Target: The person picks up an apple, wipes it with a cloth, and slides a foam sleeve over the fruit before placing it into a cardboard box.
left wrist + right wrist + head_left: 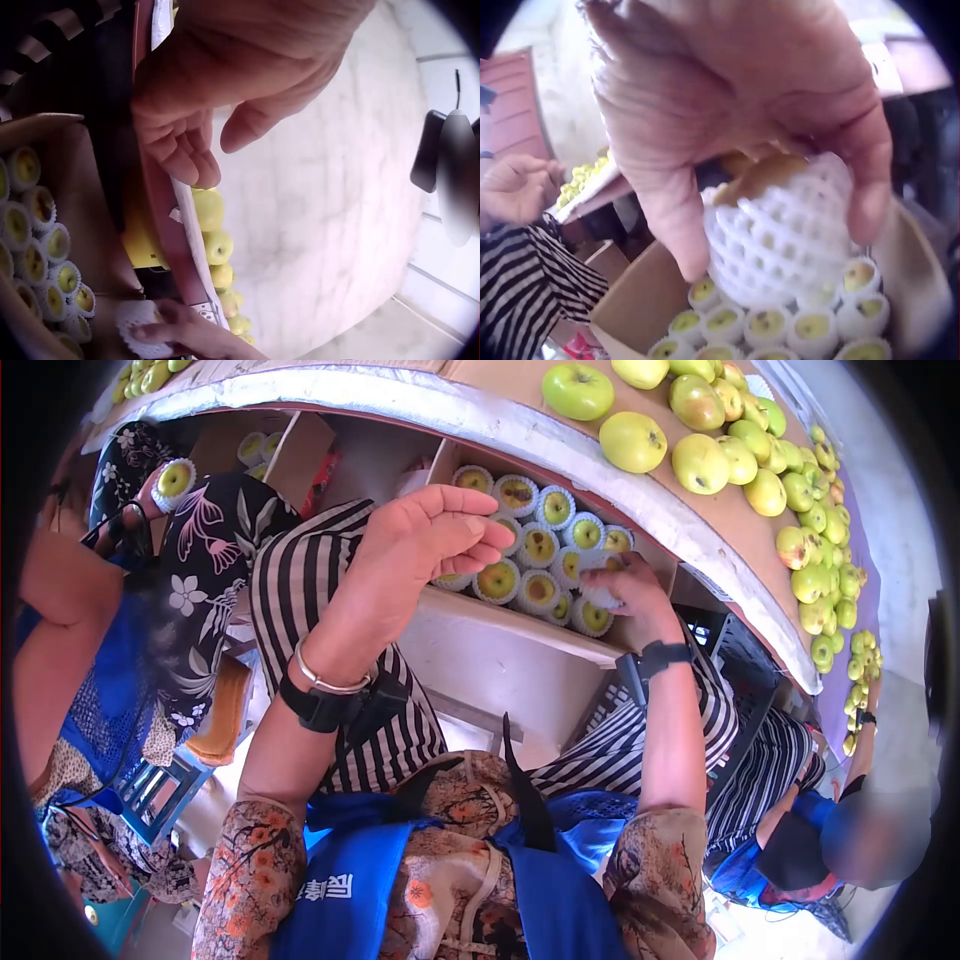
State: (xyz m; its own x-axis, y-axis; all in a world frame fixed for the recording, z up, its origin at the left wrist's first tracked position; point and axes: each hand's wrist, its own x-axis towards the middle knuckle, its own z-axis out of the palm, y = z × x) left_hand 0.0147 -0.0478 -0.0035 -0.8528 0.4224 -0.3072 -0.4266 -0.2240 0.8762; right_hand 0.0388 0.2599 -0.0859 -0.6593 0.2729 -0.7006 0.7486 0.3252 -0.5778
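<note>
1. Our right hand [742, 97] holds the wrapped fruit [761, 176] just above the cardboard box [630, 307]. The grip comes down from the top, with fingers curled down 2 opposite sides of it.
2. A white foam net [780, 255] covers the fruit. Only its yellow-brown top shows, at the open end under our palm.
3. We judge the fruit firm and weighty enough to fill 1 hand, and easy to bruise if squeezed or dropped.
4. The net looks soft and springy. It should cushion the skin and keep the fingers from slipping, though it may slide off if we pull on the net alone.
5. The best hold, we think, is around the widest part, through the net, with the pads spread wide. Pinching the loose open end seems risky.
6. Our left hand [420, 550] is raised near the box and holds nothing; its grip is slack, fingers loosely curled.
7. The other wrapped fruits [540, 545] lie packed in rows inside the box, touching each other, so fingers have little room to go between them.
8. The loose fruit [633, 442] lies bare on the table [520, 400] above the box.
</note>
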